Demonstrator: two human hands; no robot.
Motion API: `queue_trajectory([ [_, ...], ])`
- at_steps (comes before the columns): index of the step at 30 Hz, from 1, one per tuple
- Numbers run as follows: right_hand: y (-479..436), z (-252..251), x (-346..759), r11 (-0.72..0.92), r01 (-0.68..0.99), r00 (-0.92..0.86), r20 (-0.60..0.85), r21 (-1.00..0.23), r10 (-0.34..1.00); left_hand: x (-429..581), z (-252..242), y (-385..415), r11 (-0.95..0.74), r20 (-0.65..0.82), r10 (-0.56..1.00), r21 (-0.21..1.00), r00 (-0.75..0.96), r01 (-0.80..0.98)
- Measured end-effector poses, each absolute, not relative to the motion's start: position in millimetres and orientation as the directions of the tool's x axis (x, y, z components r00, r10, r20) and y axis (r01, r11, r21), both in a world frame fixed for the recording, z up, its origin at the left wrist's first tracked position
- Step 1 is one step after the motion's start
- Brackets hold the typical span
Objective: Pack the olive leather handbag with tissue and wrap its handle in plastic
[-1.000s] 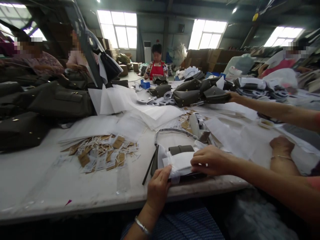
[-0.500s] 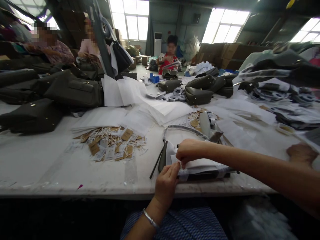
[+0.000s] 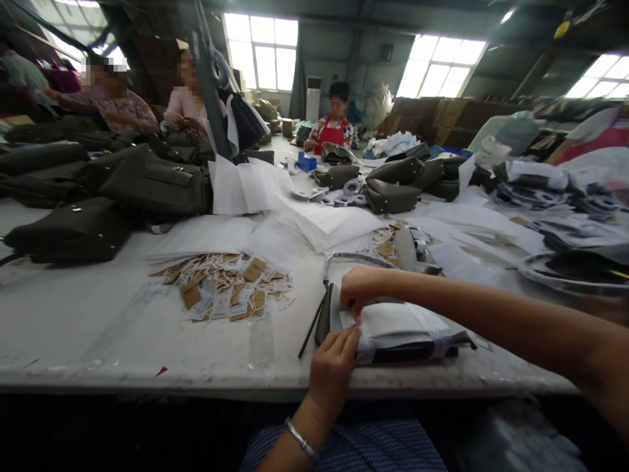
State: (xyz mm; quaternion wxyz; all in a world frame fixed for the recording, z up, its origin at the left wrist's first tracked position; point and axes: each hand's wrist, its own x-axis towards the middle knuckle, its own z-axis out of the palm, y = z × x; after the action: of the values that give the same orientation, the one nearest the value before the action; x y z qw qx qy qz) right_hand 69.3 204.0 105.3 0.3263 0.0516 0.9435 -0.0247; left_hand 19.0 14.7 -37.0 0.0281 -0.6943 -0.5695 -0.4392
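Note:
A dark green handbag [image 3: 322, 324] lies at the table's near edge, its top covered in white wrapping [image 3: 393, 322]. The bag's strap [image 3: 354, 259], covered in clear film, loops up behind it. My left hand [image 3: 333, 364] pinches the wrapping at the bag's near left corner, fingers pressed together. Close above it, my right hand [image 3: 361, 292] is curled, fingertips pointing down at the same corner. What lies between the right fingertips is hidden. Behind the right forearm stands a grey-white tool [image 3: 410, 250], perhaps a tape dispenser.
Brown and white hang tags [image 3: 228, 288] lie heaped left of the bag. White paper sheets [image 3: 196, 236] spread behind them. Dark green bags [image 3: 154, 180] pile up at left, with more bags [image 3: 390, 195] farther back. Co-workers sit across the table. A dark bag [image 3: 584, 265] lies at right.
The view has shifted slightly. My right hand stays curled at the corner, and more of the white wrapping shows beside it. A dark bag now lies at right, near where another person's hand was.

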Motion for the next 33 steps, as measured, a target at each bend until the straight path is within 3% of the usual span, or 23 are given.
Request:
queue_trajectory([
  [12, 248.3, 73.4, 78.0, 0.923, 0.289, -0.874, -0.463, -0.252, 0.147, 17.8, -42.2, 16.0, -0.371, 0.653, 0.758, 0.423, 0.006, 0.827],
  [19, 270.9, 53.2, 80.0, 0.861, 0.308, -0.902, -0.411, -0.405, 0.129, 19.1, -40.9, 14.9, -0.366, 0.682, 0.732, 0.401, -0.006, 0.84],
  [23, 279.3, 36.8, 85.0, 0.849, 0.339, -0.917, -0.344, -0.407, 0.201, 20.9, -41.0, 14.4, -0.373, 0.709, 0.705, 0.389, -0.016, 0.843],
  [28, 267.2, 40.2, 109.3, 0.848, 0.389, -0.921, -0.146, -0.36, 0.361, 20.9, -41.7, 15.2, -0.376, 0.722, 0.692, 0.374, -0.012, 0.847],
  [33, 229.5, 50.9, 139.5, 0.894, 0.323, -0.946, -0.116, -0.31, 0.301, 20.1, -42.5, 15.5, -0.374, 0.718, 0.696, 0.367, -0.004, 0.852],
])
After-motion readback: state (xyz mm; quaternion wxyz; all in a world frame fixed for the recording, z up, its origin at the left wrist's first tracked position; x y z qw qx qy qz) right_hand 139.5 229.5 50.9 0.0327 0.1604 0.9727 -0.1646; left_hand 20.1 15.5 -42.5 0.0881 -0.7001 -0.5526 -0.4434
